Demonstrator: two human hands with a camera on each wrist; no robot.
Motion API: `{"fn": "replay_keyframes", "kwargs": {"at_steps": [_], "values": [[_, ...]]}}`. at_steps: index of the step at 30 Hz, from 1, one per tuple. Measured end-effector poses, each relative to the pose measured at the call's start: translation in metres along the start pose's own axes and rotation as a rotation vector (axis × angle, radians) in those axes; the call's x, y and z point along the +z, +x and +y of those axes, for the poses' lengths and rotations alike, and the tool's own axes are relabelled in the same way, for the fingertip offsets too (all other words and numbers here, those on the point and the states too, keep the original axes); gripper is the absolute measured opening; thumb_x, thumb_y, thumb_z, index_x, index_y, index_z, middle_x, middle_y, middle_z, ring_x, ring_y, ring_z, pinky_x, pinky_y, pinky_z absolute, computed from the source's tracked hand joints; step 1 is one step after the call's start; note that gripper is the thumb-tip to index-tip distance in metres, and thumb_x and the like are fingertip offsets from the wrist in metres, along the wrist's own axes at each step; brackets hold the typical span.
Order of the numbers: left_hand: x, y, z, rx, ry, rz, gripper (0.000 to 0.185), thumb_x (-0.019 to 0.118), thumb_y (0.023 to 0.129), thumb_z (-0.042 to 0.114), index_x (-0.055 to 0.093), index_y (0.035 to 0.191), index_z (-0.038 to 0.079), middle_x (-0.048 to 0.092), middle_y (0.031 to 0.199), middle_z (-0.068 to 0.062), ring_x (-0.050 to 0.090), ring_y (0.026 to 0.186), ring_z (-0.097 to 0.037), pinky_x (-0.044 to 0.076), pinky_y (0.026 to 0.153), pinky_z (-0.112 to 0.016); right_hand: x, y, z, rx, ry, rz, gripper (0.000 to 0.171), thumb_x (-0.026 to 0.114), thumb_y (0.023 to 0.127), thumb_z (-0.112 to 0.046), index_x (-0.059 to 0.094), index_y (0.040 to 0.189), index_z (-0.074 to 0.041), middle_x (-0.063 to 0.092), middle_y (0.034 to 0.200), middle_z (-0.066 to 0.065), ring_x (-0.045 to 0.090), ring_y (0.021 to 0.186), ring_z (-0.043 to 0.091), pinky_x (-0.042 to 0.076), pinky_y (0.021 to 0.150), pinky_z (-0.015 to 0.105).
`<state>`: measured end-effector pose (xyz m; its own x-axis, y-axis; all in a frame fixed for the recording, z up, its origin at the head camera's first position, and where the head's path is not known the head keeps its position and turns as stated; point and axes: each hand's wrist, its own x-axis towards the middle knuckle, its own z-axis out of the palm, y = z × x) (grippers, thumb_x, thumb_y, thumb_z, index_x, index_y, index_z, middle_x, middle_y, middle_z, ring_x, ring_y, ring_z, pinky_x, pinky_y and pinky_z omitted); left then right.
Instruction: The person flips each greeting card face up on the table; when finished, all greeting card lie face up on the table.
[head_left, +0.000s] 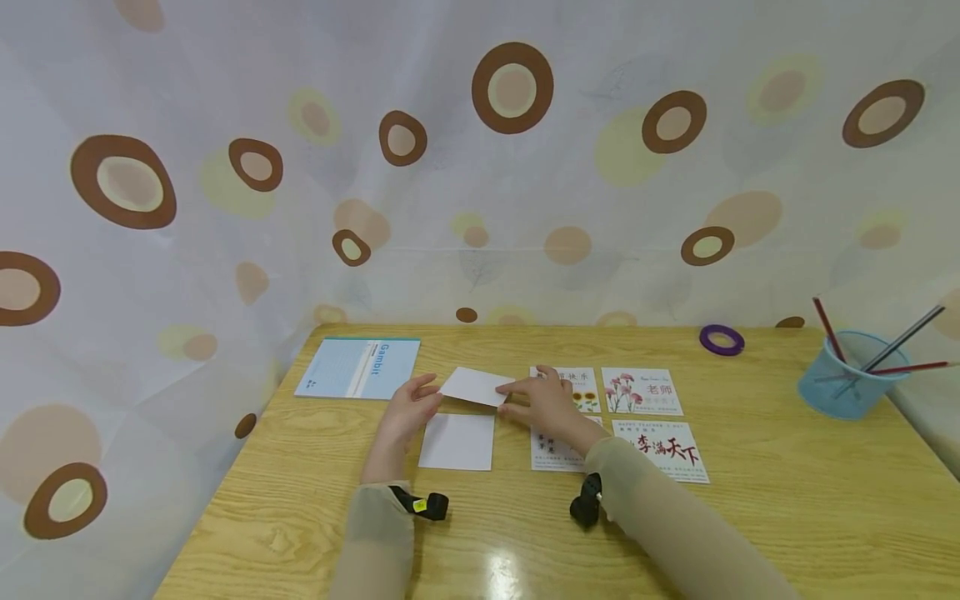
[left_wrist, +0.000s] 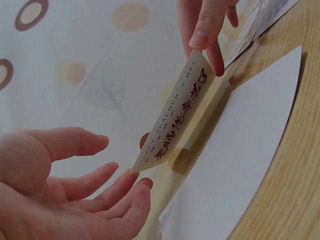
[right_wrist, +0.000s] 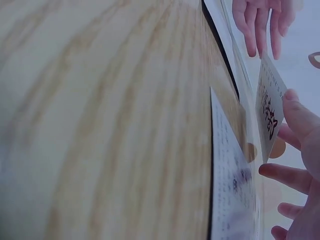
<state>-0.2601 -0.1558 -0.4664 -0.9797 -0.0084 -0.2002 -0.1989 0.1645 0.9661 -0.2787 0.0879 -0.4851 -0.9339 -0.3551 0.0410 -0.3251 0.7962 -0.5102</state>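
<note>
Above the table, tilted, is a greeting card [head_left: 474,387], blank white on its upper side. Its underside [left_wrist: 175,112] shows "HAPPY TEACHER'S DAY" and dark red brush characters in the left wrist view. My right hand [head_left: 551,407] pinches the card's right end between thumb and fingers. At the opposite end, my left hand [head_left: 408,410] has its fingers loosely extended, fingertips right at the card's corner, thumb apart from it. A blank white card [head_left: 456,443] lies flat on the table just below the raised one.
Printed cards lie to the right: sunflowers [head_left: 585,402], pink flowers [head_left: 641,392], red characters [head_left: 667,454], and one [head_left: 549,454] partly under my right arm. A blue notebook [head_left: 360,368] lies back left. At right are a purple ring [head_left: 722,340] and a blue pencil cup [head_left: 843,392].
</note>
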Motion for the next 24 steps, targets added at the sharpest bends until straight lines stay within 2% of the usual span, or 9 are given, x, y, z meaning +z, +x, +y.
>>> {"fn": "replay_keyframes", "kwargs": {"at_steps": [10, 12, 16, 18, 20, 22, 24], "values": [[0.0010, -0.0035, 0.0035, 0.029, 0.004, 0.016, 0.055, 0.060, 0.095, 0.006, 0.043, 0.148, 0.003, 0.048, 0.145, -0.023, 0.049, 0.132, -0.039, 0.042, 0.110, -0.050, 0.0012, -0.0009, -0.0009, -0.020, 0.018, 0.045, 0.037, 0.066, 0.091, -0.046, 0.070, 0.125, -0.030, 0.068, 0.129, 0.000, 0.027, 0.145, 0.046, 0.023, 0.107, 0.075], [0.0006, -0.0042, 0.0041, 0.038, -0.006, 0.016, 0.055, 0.060, 0.095, 0.006, 0.043, 0.148, 0.002, 0.048, 0.145, -0.023, 0.049, 0.132, -0.040, 0.041, 0.111, -0.051, 0.0013, -0.0003, -0.0009, -0.048, 0.030, 0.061, 0.037, 0.066, 0.091, -0.044, 0.071, 0.124, -0.027, 0.071, 0.124, 0.001, 0.033, 0.142, 0.046, 0.026, 0.108, 0.073], [-0.0005, -0.0049, 0.0054, 0.043, -0.032, 0.017, 0.055, 0.060, 0.095, 0.004, 0.043, 0.148, 0.002, 0.047, 0.146, -0.023, 0.050, 0.131, -0.039, 0.042, 0.110, -0.050, 0.0018, 0.0017, -0.0011, -0.116, 0.113, 0.079, 0.033, 0.068, 0.093, -0.033, 0.072, 0.122, -0.018, 0.073, 0.118, 0.004, 0.056, 0.126, 0.037, 0.034, 0.111, 0.062], [-0.0009, -0.0045, 0.0053, 0.040, -0.043, 0.015, 0.055, 0.059, 0.095, 0.003, 0.043, 0.147, 0.002, 0.047, 0.147, -0.022, 0.050, 0.131, -0.038, 0.043, 0.110, -0.048, 0.0001, 0.0011, -0.0038, -0.089, 0.190, 0.063, 0.032, 0.066, 0.095, -0.031, 0.072, 0.122, -0.017, 0.071, 0.122, 0.005, 0.059, 0.124, 0.033, 0.036, 0.112, 0.056], [-0.0015, -0.0046, 0.0054, 0.039, -0.041, 0.017, 0.055, 0.059, 0.095, 0.003, 0.044, 0.147, 0.003, 0.047, 0.147, -0.020, 0.052, 0.129, -0.036, 0.044, 0.108, -0.046, -0.0016, -0.0006, -0.0065, -0.038, 0.265, 0.056, 0.032, 0.064, 0.096, -0.032, 0.071, 0.124, -0.018, 0.068, 0.129, 0.007, 0.058, 0.125, 0.032, 0.040, 0.109, 0.055], [-0.0021, -0.0050, 0.0050, 0.038, -0.045, 0.014, 0.055, 0.058, 0.095, 0.002, 0.044, 0.148, 0.005, 0.047, 0.147, -0.019, 0.052, 0.128, -0.035, 0.045, 0.107, -0.043, -0.0036, -0.0027, -0.0090, 0.017, 0.334, 0.049, 0.033, 0.062, 0.098, -0.035, 0.069, 0.126, -0.020, 0.066, 0.131, 0.009, 0.065, 0.101, 0.031, 0.051, 0.094, 0.052], [-0.0027, -0.0062, 0.0052, 0.042, -0.047, 0.012, 0.056, 0.058, 0.094, 0.002, 0.044, 0.148, 0.006, 0.048, 0.147, -0.017, 0.052, 0.128, -0.034, 0.046, 0.106, -0.042, -0.0034, -0.0032, -0.0089, 0.051, 0.376, 0.065, 0.034, 0.060, 0.098, -0.038, 0.069, 0.127, -0.022, 0.065, 0.133, 0.008, 0.065, 0.098, 0.029, 0.053, 0.089, 0.050]]}}
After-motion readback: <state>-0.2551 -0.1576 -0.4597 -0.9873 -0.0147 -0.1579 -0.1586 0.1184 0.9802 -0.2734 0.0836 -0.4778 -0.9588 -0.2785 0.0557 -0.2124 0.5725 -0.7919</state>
